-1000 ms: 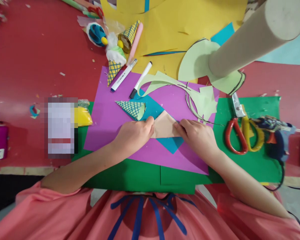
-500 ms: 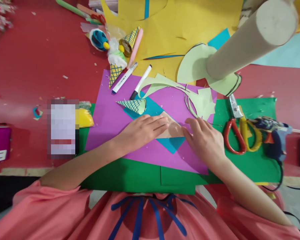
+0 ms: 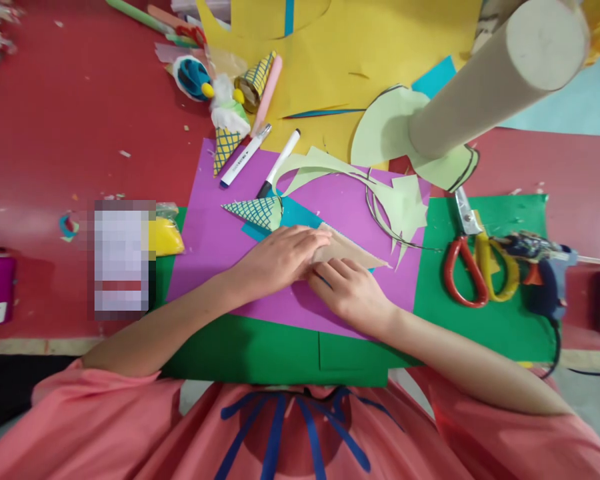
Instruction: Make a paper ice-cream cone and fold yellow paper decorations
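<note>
A tan paper piece (image 3: 347, 251) lies folded into a narrow pointed shape on the purple sheet (image 3: 210, 247), its tip pointing right. My left hand (image 3: 277, 257) rests flat on its left end, fingers pressing it down. My right hand (image 3: 353, 290) sits just below, fingers curled against its lower edge. A blue paper square (image 3: 295, 215) lies partly under the tan piece. A small paper cone with a blue grid pattern (image 3: 255, 211) rests just above my left hand.
Red-handled scissors (image 3: 460, 263) and a blue glue gun (image 3: 543, 270) lie on the green sheet (image 3: 480, 327) at right. Two markers (image 3: 280, 162), pale green scraps (image 3: 405, 203), finished cones (image 3: 230, 127), yellow paper (image 3: 370, 47) and a cardboard tube (image 3: 485, 80) lie beyond.
The tan paper went from a wide triangle to a narrow folded point. My right hand moved from its right side to below it, next to my left hand.
</note>
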Demonstrator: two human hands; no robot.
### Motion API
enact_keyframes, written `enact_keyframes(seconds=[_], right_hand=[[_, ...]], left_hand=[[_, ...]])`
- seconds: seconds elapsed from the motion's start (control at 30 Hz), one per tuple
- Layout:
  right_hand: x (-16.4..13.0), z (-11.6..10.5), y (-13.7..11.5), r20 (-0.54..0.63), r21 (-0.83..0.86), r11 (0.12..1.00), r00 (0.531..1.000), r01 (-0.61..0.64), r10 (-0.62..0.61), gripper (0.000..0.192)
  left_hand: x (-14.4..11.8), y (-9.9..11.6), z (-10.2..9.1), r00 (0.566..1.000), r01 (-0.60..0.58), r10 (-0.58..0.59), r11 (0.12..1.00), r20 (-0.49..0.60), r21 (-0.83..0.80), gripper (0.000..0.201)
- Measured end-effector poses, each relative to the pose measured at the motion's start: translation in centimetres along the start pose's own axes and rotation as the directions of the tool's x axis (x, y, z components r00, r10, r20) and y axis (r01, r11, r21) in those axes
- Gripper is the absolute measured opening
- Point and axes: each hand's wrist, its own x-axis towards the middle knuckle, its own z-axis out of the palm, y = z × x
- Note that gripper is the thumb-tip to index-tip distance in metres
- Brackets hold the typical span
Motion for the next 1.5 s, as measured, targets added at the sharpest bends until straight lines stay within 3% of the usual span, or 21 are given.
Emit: enact_keyframes(seconds=[0.13,0.2,0.23,0.3,0.37,0.4,0.43,0.5,0.53,0.6,0.67,0.73,0.87,1.07,1.17,1.37,1.5], right_hand=[[-0.1,-0.2,0.6,-0.02,0.189,0.98,0.998,-0.053,0.058,0.025],[0.1,-1.1,1.1,-0.021,0.45,0.875,0.978,-0.177,0.208,0.017],[0.2,-1.6,1.4,0.017,0.601,0.756,0.949,-0.261,0.314,0.012],[0.7,-2.8,2.1,0.154,0.822,0.407,0.844,-0.398,0.514,0.007],[1.1,-3.5,2.8,0.29,0.903,0.067,0.717,-0.425,0.634,0.01],[1.4,-3.7,3.1,0.343,0.909,-0.058,0.662,-0.412,0.666,0.012],[1.5,-3.7,3.4,0.383,0.906,-0.149,0.618,-0.396,0.686,0.013],[1.6,-3.4,3.9,0.422,0.898,-0.236,0.572,-0.372,0.703,0.017],[1.6,-3.1,4.1,0.428,0.897,-0.247,0.576,-0.368,0.696,0.02],[1.4,-2.5,4.3,0.445,0.891,-0.241,0.634,-0.385,0.633,0.029],[1.1,-1.9,4.3,0.481,0.874,-0.235,0.689,-0.425,0.542,0.038],[1.0,-1.4,4.2,0.497,0.866,-0.241,0.703,-0.438,0.508,0.04],[1.0,-0.8,3.9,0.447,0.893,-0.246,0.674,-0.377,0.588,0.034],[0.2,-0.3,4.0,0.416,0.907,-0.227,0.677,-0.355,0.607,0.023],[-0.3,-0.1,4.3,0.403,0.913,-0.221,0.679,-0.342,0.614,0.016],[0.0,-0.4,4.4,0.45,0.892,-0.325,0.666,-0.313,0.595,0.01],[0.1,-0.7,4.5,0.482,0.876,-0.361,0.625,-0.32,0.614,0.01]], left_hand=[[-0.1,-0.4,-1.0,0.999,0.026,-0.02,0.986,0.041,-0.164,0.049],[-0.2,-0.6,-1.5,0.999,-0.011,0.022,0.957,0.032,-0.291,0.074],[-0.1,-0.6,-1.8,0.999,-0.035,0.039,0.932,0.002,-0.361,0.085],[0.0,-0.5,-2.1,0.997,-0.028,-0.006,0.878,-0.071,-0.477,0.087],[0.3,-0.2,-2.3,0.984,0.072,-0.151,0.82,-0.093,-0.567,0.062],[0.5,0.1,-2.3,0.972,0.133,-0.224,0.776,-0.072,-0.616,0.047],[0.7,0.3,-2.4,0.957,0.179,-0.285,0.717,-0.048,-0.674,0.037],[1.1,0.7,-2.4,0.928,0.24,-0.372,0.583,0.008,-0.776,0.029],[1.1,0.8,-2.5,0.915,0.254,-0.402,0.528,0.025,-0.81,0.028],[1.1,0.9,-2.5,0.895,0.266,-0.445,0.474,0.032,-0.839,0.026],[0.7,0.7,-2.5,0.882,0.269,-0.471,0.479,0.014,-0.836,0.024],[0.3,0.5,-2.2,0.874,0.279,-0.486,0.475,0.016,-0.835,0.023],[-0.3,0.1,-1.2,0.879,0.309,-0.468,0.408,0.094,-0.859,0.032],[-0.6,-0.2,-0.4,0.877,0.208,-0.479,0.449,-0.038,-0.869,0.029],[-0.8,-0.4,-0.1,0.874,0.182,-0.483,0.416,-0.047,-0.891,0.023],[-1.3,-0.9,0.9,0.877,0.125,-0.475,0.372,-0.072,-0.92,0.019],[-1.4,-1.1,0.9,0.873,0.075,-0.464,0.432,-0.15,-0.899,0.016]])
